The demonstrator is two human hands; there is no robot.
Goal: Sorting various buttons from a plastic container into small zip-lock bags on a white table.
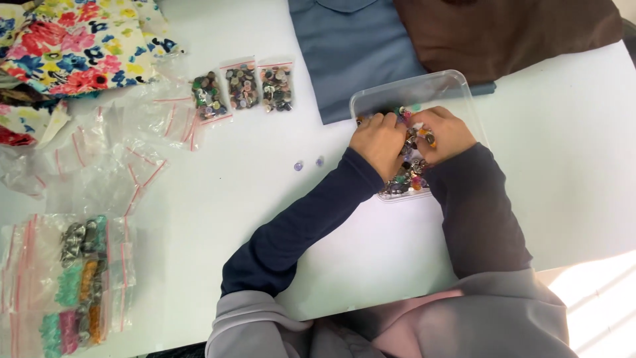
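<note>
Both my hands are inside a clear plastic tray (424, 85) on the white table (252, 185). The tray holds a heap of mixed coloured buttons (412, 174). My left hand (379, 139) and my right hand (442, 132) rest side by side on the heap with fingers curled down into the buttons. Whether either hand pinches a button is hidden by the fingers. Two small lilac buttons (309, 164) lie loose on the table just left of my left wrist.
Three small zip bags of buttons (242, 87) lie in a row at the back. Empty zip bags (119, 146) spread at left, more filled bags (73, 278) at front left. Floral fabric (79, 40), blue fabric (358, 46) and brown fabric (503, 30) lie at the back.
</note>
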